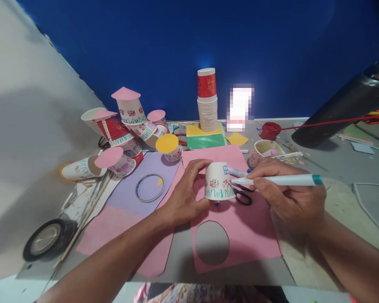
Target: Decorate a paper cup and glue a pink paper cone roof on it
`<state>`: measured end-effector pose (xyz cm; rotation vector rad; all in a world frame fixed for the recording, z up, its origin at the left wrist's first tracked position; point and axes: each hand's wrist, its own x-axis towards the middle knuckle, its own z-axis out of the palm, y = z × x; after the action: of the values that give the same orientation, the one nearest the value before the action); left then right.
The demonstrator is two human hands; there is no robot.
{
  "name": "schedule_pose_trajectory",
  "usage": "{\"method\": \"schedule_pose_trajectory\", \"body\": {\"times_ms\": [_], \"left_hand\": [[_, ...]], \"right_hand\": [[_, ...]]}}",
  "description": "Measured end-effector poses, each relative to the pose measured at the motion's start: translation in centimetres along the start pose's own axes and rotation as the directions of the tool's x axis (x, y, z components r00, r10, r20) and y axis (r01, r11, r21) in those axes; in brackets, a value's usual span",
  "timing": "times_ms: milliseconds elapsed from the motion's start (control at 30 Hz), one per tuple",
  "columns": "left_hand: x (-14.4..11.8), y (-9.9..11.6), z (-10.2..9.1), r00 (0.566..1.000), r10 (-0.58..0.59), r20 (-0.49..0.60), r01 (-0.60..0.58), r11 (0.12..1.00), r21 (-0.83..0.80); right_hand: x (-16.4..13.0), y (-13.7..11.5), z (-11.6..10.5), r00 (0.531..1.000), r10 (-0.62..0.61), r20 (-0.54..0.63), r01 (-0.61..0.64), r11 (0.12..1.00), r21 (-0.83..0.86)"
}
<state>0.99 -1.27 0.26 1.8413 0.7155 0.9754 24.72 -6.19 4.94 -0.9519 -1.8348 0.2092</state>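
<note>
a bright upright patch (240, 108) at the far side is blurred into blocks, so what it is cannot be told. a thick dark cylinder (334, 105) is cut off by the right edge, and patterned cloth (196, 293) shows only in part at the near edge, where both forearms also run out of view. scissors (235, 195) show their dark handles; their blades are hidden behind a white paper cup (220, 179). a pen (238, 172) behind the cup is partly covered too. the cup sits between the two hands, upside down, wide rim lowest, drawn with a blue window, red flowers and green strokes. the left hand (189, 191) curves round its left side, half open in a c shape, thumb by the rim and forefinger at the top; its other fingers are mostly hidden. the right hand (290, 198), right of the cup, is closed in a writing grip on a white marker (290, 180) with a teal end, its tip at the cup's right side; whether it touches cannot be told. below lies a pink sheet (252, 235) with a round hole. whether the cup rests on it is unclear. decorated cups (131, 111) stand far left, and a tall cup stack (208, 113) stands far centre.
</note>
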Motion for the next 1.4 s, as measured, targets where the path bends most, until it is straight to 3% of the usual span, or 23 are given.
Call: {"method": "schedule_pose_trajectory", "body": {"times_ms": [367, 1400], "left_hand": [[-0.11, 0.09, -0.04, 1.0, 0.004, 0.016, -0.004, 1.0, 0.013], [0.05, 0.54, -0.08, 1.0, -0.008, 0.03, 0.007, 1.0, 0.017]], "right_hand": [[-0.11, -0.29, 0.12, 0.999, 0.001, 0.046, -0.006, 0.994, 0.106], [-0.06, -0.14, 0.06, 0.997, 0.008, 0.071, -0.014, 0.997, 0.078]]}}
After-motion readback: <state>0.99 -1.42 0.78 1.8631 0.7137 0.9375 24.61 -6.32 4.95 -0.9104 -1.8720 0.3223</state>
